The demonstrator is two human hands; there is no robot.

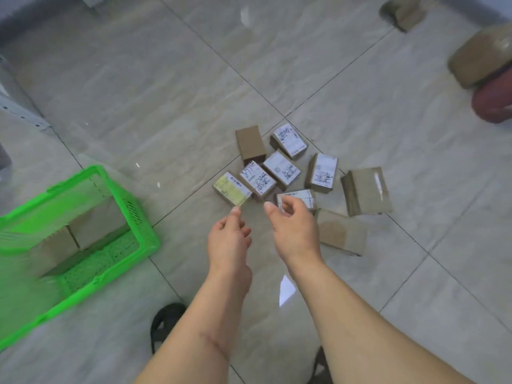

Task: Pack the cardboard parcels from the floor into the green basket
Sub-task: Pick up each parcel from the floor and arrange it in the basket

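Observation:
Several small cardboard parcels lie clustered on the tiled floor; most carry white labels. One with a yellow-green label (232,189) lies nearest my left hand (229,236), whose fingertips almost touch its near corner. My right hand (293,223) hovers over a labelled parcel (297,197) with fingers curled apart and nothing in them. A plain parcel (341,231) lies just right of that hand. The green basket (144,225) stands at the left with two brown parcels (94,225) inside.
A larger plain parcel (365,191) lies right of the cluster. More brown parcels (480,58) and a dark red object (493,102) sit at the top right. A metal frame (22,112) is at the far left. My dark shoes (163,320) show below.

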